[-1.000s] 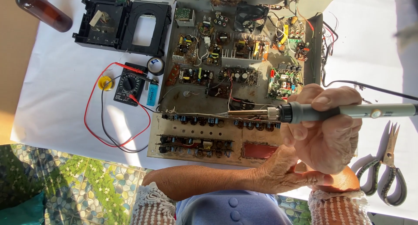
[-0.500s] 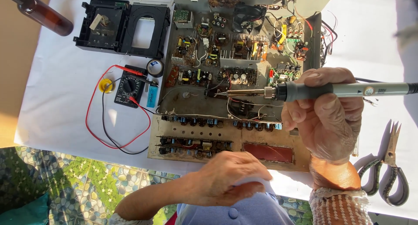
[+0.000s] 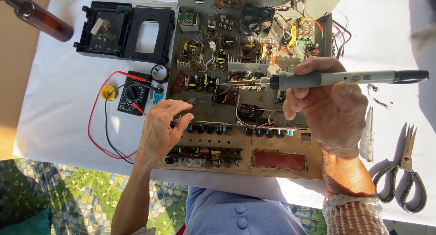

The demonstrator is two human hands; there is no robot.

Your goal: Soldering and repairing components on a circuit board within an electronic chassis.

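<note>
The right hand [image 3: 334, 110] is closed around the grey handle of a soldering iron [image 3: 336, 78], held level with its metal tip pointing left over the middle of an open chassis [image 3: 272, 160] full of circuit boards, capacitors and coloured wires. Whether the tip touches the board cannot be told. The left hand [image 3: 161, 130] rests on the near left part of the chassis, fingers loosely curled and spread, holding nothing, its fingertips [image 3: 184, 108] just beside a small round part on the board. The chassis lies on a white cloth [image 3: 54, 103] over the table. To its left a black multimeter [image 3: 132, 93] lies with red and black leads looping toward the near edge, a yellow solder reel [image 3: 108, 92] touching its left side and a roll of black tape [image 3: 160, 73] just beyond it. Farther off sits a black plastic tray mechanism [image 3: 125, 31], and a brown bottle [image 3: 43, 19] lies at the far left corner. On the right, near the chassis, lie a tester screwdriver [image 3: 367, 137] and scissors [image 3: 404, 176].
</note>
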